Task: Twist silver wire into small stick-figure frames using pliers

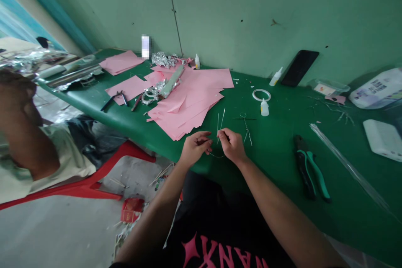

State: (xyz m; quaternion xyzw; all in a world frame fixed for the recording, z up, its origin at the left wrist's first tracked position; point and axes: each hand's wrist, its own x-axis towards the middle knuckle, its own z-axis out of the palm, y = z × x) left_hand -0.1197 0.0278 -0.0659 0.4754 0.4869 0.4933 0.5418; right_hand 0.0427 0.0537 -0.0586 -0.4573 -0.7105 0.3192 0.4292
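Note:
Close to the table's near edge, my left hand (196, 146) has its fingers curled and pinches one end of a thin metal wire (216, 156). The wire sags in a curve toward my right hand (231, 144), whose thumb and forefinger are closed on it. Thin straight wire pieces (223, 118) stick up beside my right fingertips; whether they are held or lie on the table I cannot tell. Just right of that hand lies a small figure of twisted wire (246, 123), with a loop at the top, a crossbar and two legs.
Pink paper sheets (194, 92) spread at left, with foil (163, 59) and pliers (117, 98). At right lie green-handled pliers (310, 167), a wire bundle (345, 161), a glue bottle (264, 108), a white ring (261, 94) and a phone (300, 68). Another person's arm (28, 130) is at far left.

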